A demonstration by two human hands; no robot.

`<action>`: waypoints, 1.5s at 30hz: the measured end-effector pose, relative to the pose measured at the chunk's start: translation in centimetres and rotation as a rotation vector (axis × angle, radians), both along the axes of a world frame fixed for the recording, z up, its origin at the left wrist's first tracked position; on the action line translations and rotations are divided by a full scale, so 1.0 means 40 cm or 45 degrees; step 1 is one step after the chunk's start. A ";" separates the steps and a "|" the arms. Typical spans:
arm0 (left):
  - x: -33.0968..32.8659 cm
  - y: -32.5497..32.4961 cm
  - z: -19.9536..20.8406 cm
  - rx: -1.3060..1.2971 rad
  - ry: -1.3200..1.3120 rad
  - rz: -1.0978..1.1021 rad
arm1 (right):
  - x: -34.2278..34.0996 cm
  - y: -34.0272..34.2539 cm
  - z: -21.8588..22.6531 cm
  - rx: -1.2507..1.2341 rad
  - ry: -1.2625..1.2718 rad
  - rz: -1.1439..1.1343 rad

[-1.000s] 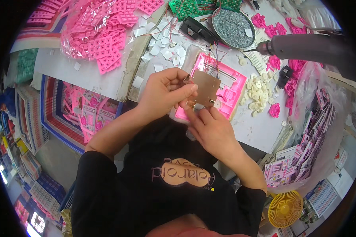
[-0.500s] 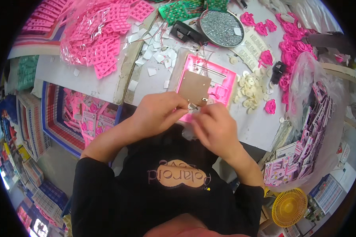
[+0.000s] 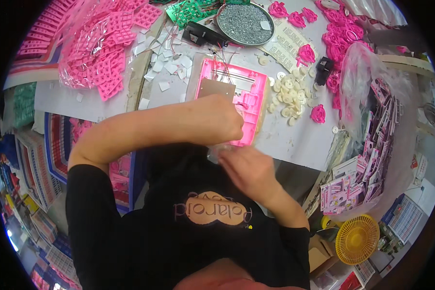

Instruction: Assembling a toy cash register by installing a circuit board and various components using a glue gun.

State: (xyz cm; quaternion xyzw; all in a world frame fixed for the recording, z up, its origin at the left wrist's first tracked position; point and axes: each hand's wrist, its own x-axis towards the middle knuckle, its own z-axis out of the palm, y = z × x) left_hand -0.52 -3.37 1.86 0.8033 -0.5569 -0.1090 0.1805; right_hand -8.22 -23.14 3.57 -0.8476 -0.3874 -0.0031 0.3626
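A pink plastic toy casing (image 3: 259, 92) lies at the table's front edge, with a brown board (image 3: 217, 89), thin metal rods and thin red wires inside. My left hand (image 3: 220, 118) is curled over its lower left part, the forearm crossing from the left. Its fingers face away, so what they hold is hidden. Below the casing's front edge, my right hand (image 3: 250, 173) has its fingers pressed together at a crumpled piece of clear plastic (image 3: 213, 154). I cannot make out what the plastic contains.
Behind the casing stand a round tray of small metal screws (image 3: 245, 24) and a black part (image 3: 203, 36). White discs (image 3: 291, 94) and pink parts (image 3: 340, 36) lie rightward, near a bag of printed pieces (image 3: 379, 128). Bagged pink keypads (image 3: 94, 53) lie leftward.
My left hand has moved right over the casing, covering its lower part. My right hand has dropped toward the table edge and the clear plastic. The whole view has shifted slightly.
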 end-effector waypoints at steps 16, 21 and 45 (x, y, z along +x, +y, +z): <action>-0.155 0.014 -0.055 -0.652 0.139 0.586 | 0.083 -0.050 0.025 -0.752 0.127 0.089; -0.175 0.021 -0.076 -0.645 -0.056 0.614 | 0.085 -0.043 0.031 -0.770 -0.108 0.258; -0.178 0.021 -0.078 -0.372 -0.114 0.356 | 0.331 0.101 0.007 -0.519 0.135 -0.297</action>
